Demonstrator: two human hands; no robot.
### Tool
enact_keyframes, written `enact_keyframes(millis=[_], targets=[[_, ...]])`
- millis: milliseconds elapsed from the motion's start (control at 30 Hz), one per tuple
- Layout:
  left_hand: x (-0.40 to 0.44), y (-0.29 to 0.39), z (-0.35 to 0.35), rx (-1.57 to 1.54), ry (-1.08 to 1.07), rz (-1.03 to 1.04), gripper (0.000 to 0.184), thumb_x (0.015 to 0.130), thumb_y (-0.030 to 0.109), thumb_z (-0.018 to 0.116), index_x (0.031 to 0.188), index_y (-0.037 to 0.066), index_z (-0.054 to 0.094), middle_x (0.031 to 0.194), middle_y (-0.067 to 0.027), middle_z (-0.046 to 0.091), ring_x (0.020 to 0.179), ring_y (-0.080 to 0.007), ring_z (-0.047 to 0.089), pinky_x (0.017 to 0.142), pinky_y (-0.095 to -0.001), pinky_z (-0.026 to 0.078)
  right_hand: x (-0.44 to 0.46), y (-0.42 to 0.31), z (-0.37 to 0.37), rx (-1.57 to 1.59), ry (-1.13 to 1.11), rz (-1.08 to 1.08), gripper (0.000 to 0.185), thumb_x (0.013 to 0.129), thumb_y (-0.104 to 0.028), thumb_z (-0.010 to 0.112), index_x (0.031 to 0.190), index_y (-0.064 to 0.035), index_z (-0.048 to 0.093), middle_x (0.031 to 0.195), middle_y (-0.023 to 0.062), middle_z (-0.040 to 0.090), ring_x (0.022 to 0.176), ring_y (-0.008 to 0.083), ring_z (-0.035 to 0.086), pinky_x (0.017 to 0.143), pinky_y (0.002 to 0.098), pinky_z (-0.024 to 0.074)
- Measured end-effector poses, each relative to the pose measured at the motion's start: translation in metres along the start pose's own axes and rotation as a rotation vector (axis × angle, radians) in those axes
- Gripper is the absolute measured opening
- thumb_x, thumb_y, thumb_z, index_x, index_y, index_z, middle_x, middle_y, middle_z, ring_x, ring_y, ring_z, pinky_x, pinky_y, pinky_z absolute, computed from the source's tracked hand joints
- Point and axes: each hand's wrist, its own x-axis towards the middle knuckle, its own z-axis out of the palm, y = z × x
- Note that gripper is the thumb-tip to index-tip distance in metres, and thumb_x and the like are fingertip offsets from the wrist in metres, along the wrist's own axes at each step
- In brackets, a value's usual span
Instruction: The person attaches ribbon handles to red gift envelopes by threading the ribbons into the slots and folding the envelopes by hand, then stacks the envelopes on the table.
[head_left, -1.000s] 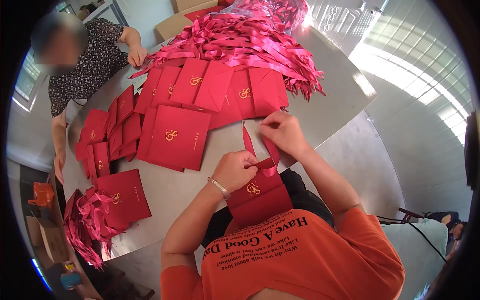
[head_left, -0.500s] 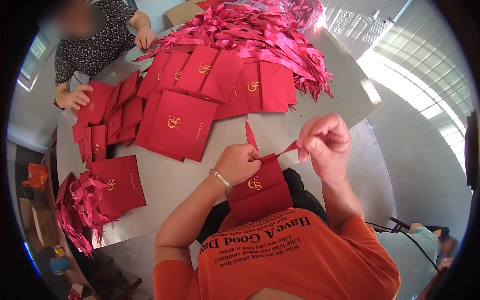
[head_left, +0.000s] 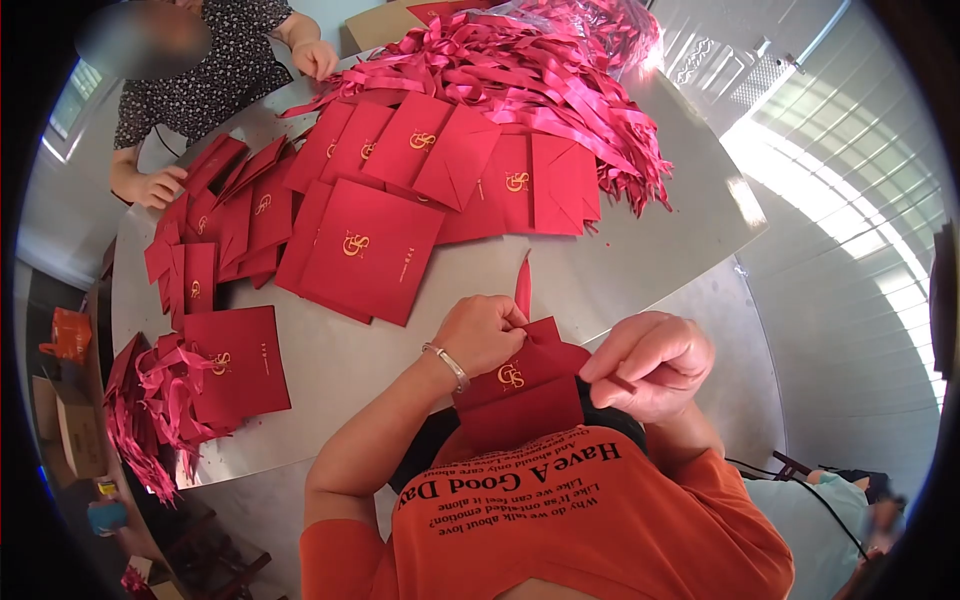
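A red paper bag [head_left: 525,400] with a gold logo rests against my lap, below the table edge. My left hand [head_left: 485,335], with a bracelet at the wrist, is closed on the bag's upper edge. From beside its fingertips a length of red ribbon [head_left: 524,285] sticks up toward the table. Close to the bag's right side, my right hand [head_left: 652,368] is closed in a pinch, and a short bit of red ribbon shows between its fingers. My fingers partly hide where the ribbon meets the bag.
On the table [head_left: 690,260] lie several red bags [head_left: 375,250] and a large heap of pink-red ribbons [head_left: 520,75]. Bags with ribbon handles [head_left: 175,385] sit at the left edge. Across the table, another person's hand [head_left: 160,187] rests by the bags. Someone else sits at lower right.
My right hand has moved down and slightly right, beside the bag; the ribbon stretched from the bag's top is now mostly hidden. The other person's hand has let go of a bag.
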Motion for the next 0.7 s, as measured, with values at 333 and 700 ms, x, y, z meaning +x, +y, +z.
enact_keyframes(millis=[333,700], targets=[[-0.003,-0.003,-0.010,0.021,-0.006,0.123,0.019,0.081,0.004,0.059,0.096,-0.002,0.070,0.079,-0.0111,0.072,0.073,-0.0115,0.067,0.066,-0.0258,0.051,-0.009,0.037,0.000,-0.540,-0.021,0.165,0.021,0.075,0.005,0.078,0.083,0.0000,0.059,0.076,0.0101,0.065,0.064,0.0158,0.067,0.051,0.0235,0.0513],[-0.007,0.006,-0.037,-0.250,-0.248,0.121,0.033,0.082,-0.001,0.061,0.114,-0.004,0.058,0.092,-0.0117,0.071,0.081,-0.0127,0.064,0.076,-0.0262,0.050,-0.044,0.087,-0.006,-0.412,-0.028,0.289,0.018,0.075,0.004,0.078,0.085,-0.0040,0.065,0.085,0.0041,0.061,0.073,0.0101,0.055,0.057,0.0264,0.0484]])
